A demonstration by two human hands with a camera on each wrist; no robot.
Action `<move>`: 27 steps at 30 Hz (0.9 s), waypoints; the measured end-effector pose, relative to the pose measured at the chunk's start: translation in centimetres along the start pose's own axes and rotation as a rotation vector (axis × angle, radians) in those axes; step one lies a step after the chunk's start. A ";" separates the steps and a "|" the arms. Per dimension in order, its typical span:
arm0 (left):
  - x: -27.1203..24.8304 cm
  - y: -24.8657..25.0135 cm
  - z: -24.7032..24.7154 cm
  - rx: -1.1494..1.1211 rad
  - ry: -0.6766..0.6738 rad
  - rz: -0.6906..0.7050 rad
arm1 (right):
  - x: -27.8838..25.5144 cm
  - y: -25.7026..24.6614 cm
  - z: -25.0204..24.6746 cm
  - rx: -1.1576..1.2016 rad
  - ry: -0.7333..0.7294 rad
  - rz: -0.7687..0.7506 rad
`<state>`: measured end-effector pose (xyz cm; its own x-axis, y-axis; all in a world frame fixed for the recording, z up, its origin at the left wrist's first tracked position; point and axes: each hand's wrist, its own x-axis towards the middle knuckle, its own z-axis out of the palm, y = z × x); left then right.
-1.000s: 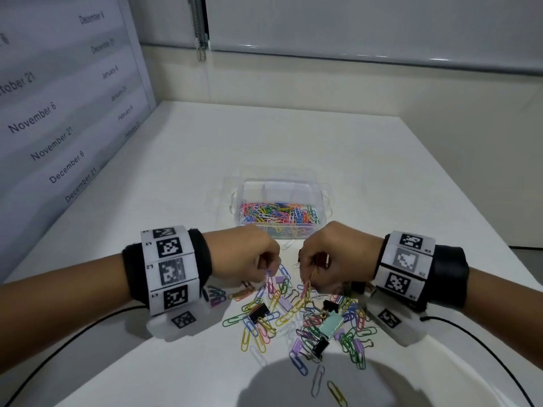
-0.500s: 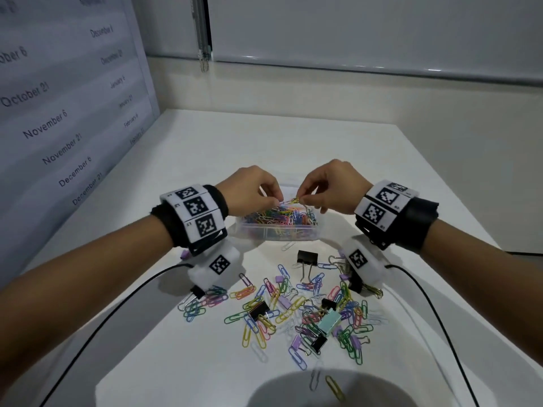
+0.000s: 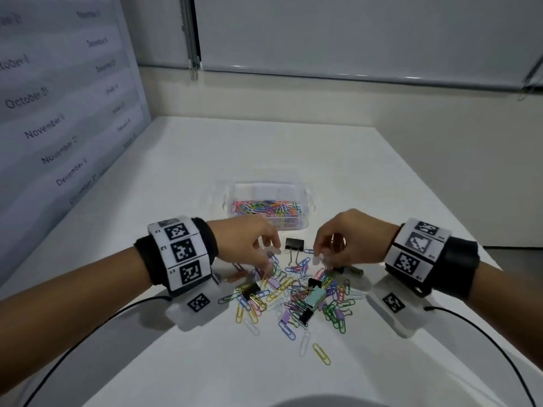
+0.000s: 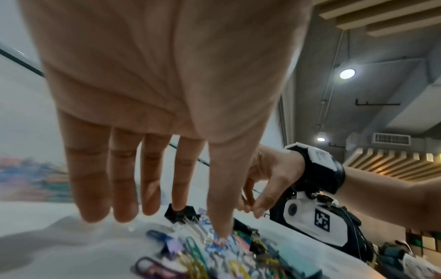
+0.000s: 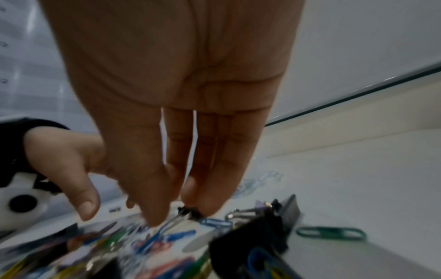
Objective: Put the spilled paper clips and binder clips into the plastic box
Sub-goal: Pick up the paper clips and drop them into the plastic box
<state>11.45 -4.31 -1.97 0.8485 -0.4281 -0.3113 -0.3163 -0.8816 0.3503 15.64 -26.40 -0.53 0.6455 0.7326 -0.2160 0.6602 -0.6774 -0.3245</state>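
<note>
Now, left hand [image 3: 249,245]: fingers loose, empty, over the clips [image 3: 293,292].
Right hand [image 3: 343,242]: pinching, hold unclear.
Box [image 3: 305,198]: far side.
Tip: probably pinch a few, lift cleanly.

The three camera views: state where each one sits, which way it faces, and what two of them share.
Head: worn on the head, looks down the white table at the clear plastic box and coloured clip pile; both forearms show.
Left wrist: under the left hand, faces along its straight fingers toward the pile; the right hand shows too.
Right wrist: under the right hand, faces along its fingers toward the pile.
Shared: the black binder clip appears in head and left wrist.
</note>
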 end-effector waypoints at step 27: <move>-0.7 2.9 2.7 0.018 -0.005 -0.031 | -2.9 -1.6 2.6 0.040 0.083 0.106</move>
<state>8.77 -7.05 -3.09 0.8559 -0.4016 -0.3258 -0.2979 -0.8979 0.3241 11.72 -27.22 -1.77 0.7416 0.6476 -0.1750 0.5715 -0.7465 -0.3407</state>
